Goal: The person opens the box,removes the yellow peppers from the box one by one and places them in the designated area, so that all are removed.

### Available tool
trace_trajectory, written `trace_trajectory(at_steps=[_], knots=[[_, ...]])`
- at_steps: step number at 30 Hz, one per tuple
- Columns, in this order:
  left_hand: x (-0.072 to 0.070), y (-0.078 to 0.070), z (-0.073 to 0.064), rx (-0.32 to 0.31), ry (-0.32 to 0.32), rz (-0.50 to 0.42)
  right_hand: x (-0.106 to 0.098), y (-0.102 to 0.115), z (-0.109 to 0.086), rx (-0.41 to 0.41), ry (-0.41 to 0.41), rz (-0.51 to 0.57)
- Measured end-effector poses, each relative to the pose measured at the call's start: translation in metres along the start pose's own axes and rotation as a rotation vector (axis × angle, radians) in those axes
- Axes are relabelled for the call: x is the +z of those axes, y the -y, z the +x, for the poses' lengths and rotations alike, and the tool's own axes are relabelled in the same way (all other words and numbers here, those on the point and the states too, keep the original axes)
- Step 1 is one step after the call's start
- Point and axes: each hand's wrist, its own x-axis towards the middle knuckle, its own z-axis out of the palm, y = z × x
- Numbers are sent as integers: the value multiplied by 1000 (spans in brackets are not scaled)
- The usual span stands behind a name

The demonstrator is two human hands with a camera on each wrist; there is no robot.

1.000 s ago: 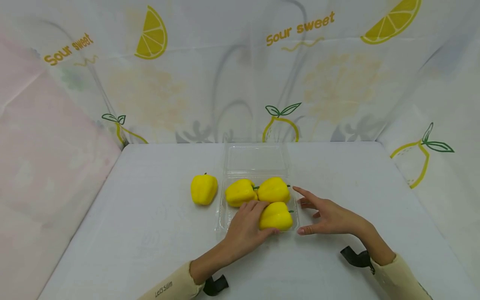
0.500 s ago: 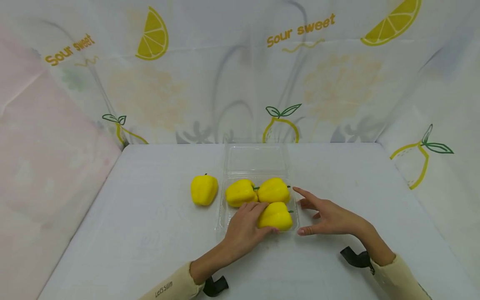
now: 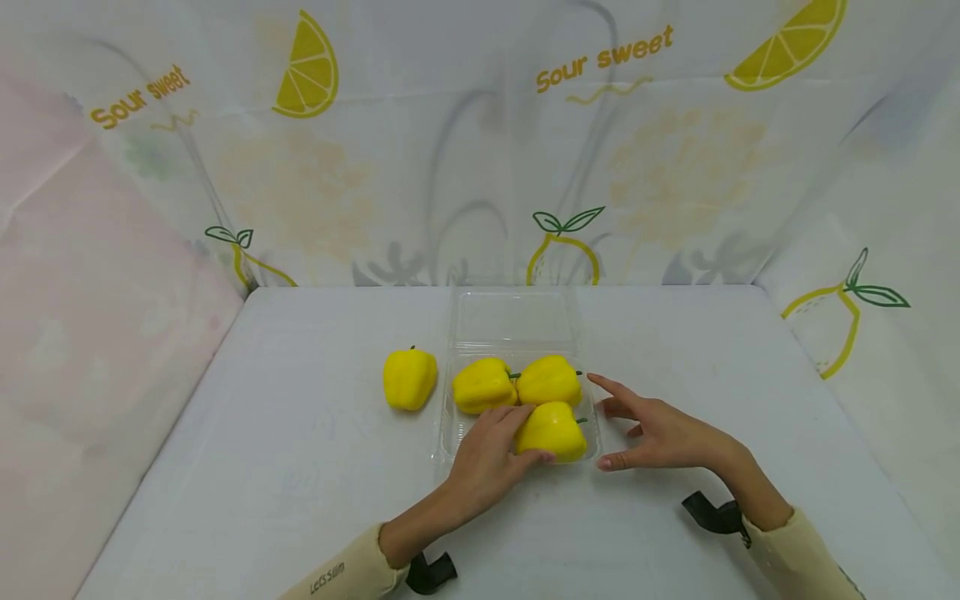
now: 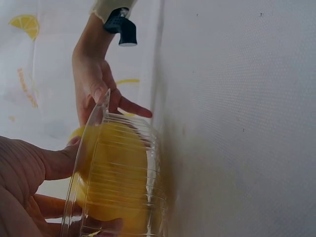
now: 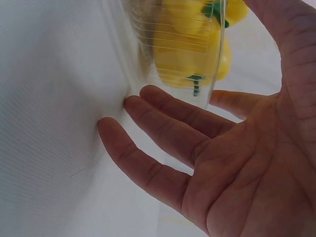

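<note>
Three yellow bell peppers lie inside a clear plastic clamshell box [image 3: 459,433] with its lid [image 3: 513,317] folded back. My left hand [image 3: 487,454] grips the front bell pepper [image 3: 558,433], thumb on its near side and fingers behind it. In the left wrist view, this pepper [image 4: 118,165] shows through the ribbed wall. Behind it sit a left pepper [image 3: 480,388] and a right pepper [image 3: 549,382]. My right hand [image 3: 667,433] holds nothing; its spread, lightly bent fingers [image 5: 143,168] stand close to the box's right side. Whether they touch it I cannot tell.
Another yellow bell pepper [image 3: 409,380] stands on the white tabletop [image 3: 315,467], left of the box. Fabric with lemon prints [image 3: 480,158] hangs behind and along the sides. A black wrist device [image 3: 431,573] is on the left wrist, another [image 3: 711,512] on the right.
The front pepper has tilted or shifted very slightly under the left hand. Otherwise both hands, the box and the other peppers stay in place.
</note>
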Motion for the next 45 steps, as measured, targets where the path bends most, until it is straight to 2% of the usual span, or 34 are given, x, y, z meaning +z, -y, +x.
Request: trace_trajectory(at_steps=[7, 15, 23, 33, 45], knots=[[2, 2, 0, -20, 13, -49, 0, 0, 0, 14, 3, 0], [2, 8, 0, -48, 34, -214, -1, -4, 1, 11, 1, -17], [0, 8, 1, -64, 32, -300, -1, -5, 1, 3, 3, -14], [0, 7, 3, -92, 2, -308, 0, -4, 1, -10, -10, -18], [-10, 5, 3, -120, 5, -336, 1, -1, 1, -4, -23, -28]])
